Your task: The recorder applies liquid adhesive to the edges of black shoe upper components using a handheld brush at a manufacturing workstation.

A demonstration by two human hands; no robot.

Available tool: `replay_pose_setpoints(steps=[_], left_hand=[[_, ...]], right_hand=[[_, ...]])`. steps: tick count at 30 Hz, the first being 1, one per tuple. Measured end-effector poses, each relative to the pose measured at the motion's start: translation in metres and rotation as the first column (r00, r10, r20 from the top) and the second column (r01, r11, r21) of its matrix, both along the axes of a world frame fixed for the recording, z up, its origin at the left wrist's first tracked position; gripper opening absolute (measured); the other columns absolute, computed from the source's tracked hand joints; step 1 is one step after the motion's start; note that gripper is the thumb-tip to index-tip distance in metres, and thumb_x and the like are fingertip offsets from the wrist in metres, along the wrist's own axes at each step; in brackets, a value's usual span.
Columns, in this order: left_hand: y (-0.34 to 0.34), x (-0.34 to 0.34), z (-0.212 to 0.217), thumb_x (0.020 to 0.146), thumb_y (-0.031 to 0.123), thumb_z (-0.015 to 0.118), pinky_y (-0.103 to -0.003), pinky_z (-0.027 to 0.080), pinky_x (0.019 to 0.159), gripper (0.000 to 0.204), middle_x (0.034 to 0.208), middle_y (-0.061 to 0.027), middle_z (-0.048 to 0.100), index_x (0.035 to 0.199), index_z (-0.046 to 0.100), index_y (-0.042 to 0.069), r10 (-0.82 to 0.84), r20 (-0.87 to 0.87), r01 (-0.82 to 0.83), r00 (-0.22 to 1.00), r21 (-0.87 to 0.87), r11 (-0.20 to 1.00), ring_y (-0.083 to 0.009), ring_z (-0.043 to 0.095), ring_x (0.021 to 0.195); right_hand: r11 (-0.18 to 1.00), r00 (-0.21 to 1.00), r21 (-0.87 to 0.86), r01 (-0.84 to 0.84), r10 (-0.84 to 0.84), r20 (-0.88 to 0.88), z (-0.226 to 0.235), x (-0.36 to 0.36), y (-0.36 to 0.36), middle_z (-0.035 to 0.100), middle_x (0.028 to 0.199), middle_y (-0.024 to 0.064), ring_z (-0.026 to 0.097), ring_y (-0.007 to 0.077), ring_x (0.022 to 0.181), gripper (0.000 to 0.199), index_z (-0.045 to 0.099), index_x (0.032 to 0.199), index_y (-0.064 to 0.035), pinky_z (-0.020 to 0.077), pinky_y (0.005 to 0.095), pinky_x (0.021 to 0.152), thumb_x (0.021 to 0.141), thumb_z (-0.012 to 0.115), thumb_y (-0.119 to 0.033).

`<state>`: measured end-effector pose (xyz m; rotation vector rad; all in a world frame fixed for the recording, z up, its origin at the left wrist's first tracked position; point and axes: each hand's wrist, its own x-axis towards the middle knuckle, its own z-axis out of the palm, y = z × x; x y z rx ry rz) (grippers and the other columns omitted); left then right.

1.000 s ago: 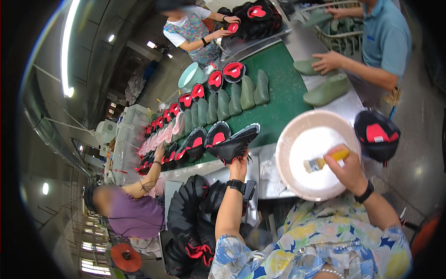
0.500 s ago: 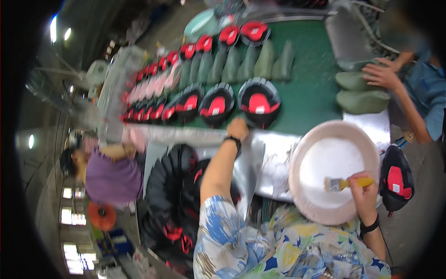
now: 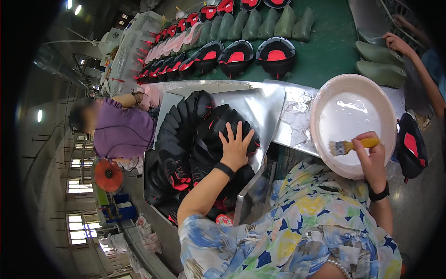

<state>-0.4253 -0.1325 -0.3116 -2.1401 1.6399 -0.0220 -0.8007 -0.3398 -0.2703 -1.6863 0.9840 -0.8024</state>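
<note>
2 hands are at work close to us: our left hand (image 3: 237, 148) lies flat with fingers spread on the pile of black shoe uppers (image 3: 195, 149) in the metal bin (image 3: 260, 111), and our right hand (image 3: 371, 153) is clamped on a yellow-handled brush (image 3: 350, 146) over the white basin (image 3: 320, 100). beyond, we see black and red uppers (image 3: 276, 55) lined on the green belt (image 3: 334, 46), then green lasts (image 3: 260, 23).

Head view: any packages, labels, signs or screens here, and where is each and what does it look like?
None that can be made out.
Nearest to a container: the round pale pink basin of white liquid by the right hand holding a yellow-handled brush.
</note>
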Motion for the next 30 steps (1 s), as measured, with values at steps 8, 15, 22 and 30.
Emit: replay_pose_setpoints(steps=[8,15,22,30], left_hand=[[-0.06,0.111,0.025,0.063,0.027,0.084,-0.044,0.049,0.1,0.081,0.129,-0.0288,0.057,0.136,0.055,0.004,0.315,-0.444,-0.424,0.839,-0.17,0.89,-0.0456,0.057,0.118],[-0.059,0.092,0.098,0.089,0.006,0.067,-0.038,0.057,0.093,0.046,0.121,-0.0127,0.067,0.133,0.055,0.001,-0.249,-0.964,-0.795,-0.09,-0.081,0.601,-0.0252,0.069,0.106],[0.02,0.1,-0.011,0.092,0.019,0.068,-0.052,0.045,0.103,0.042,0.123,-0.0092,0.066,0.132,0.057,0.014,-0.286,-0.888,-0.932,-0.361,0.335,0.136,-0.0274,0.065,0.11],[-0.023,0.058,0.013,0.08,0.011,0.07,-0.053,0.031,0.114,0.075,0.16,-0.0138,0.031,0.149,0.045,0.023,-0.472,0.135,0.487,0.871,-0.36,0.796,-0.0371,0.036,0.143]], right_hand=[[0.996,0.999,-0.091,0.008,-0.003,0.052,0.007,-0.026,0.016,0.068,0.083,0.0058,0.065,0.0124,0.079,0.01,0.064,0.096,-0.0005,0.0492,0.0256,0.072,0.092,0.07,-0.008],[0.992,0.987,-0.003,0.125,-0.124,0.098,-0.002,-0.049,0.016,0.067,0.084,0.0047,0.064,0.011,0.079,0.011,0.064,0.096,-0.0005,0.0486,0.0251,0.072,0.092,0.069,-0.009],[0.999,0.996,-0.039,-0.001,0.004,0.09,0.0,-0.03,0.016,0.067,0.083,0.0044,0.064,0.0109,0.078,0.011,0.063,0.096,-0.0007,0.0485,0.0248,0.071,0.093,0.068,-0.01],[0.999,0.998,0.022,0.032,-0.033,0.053,0.003,-0.024,0.015,0.067,0.085,0.0059,0.064,0.0121,0.078,0.012,0.063,0.093,-0.0001,0.0491,0.0259,0.073,0.092,0.069,-0.011]])
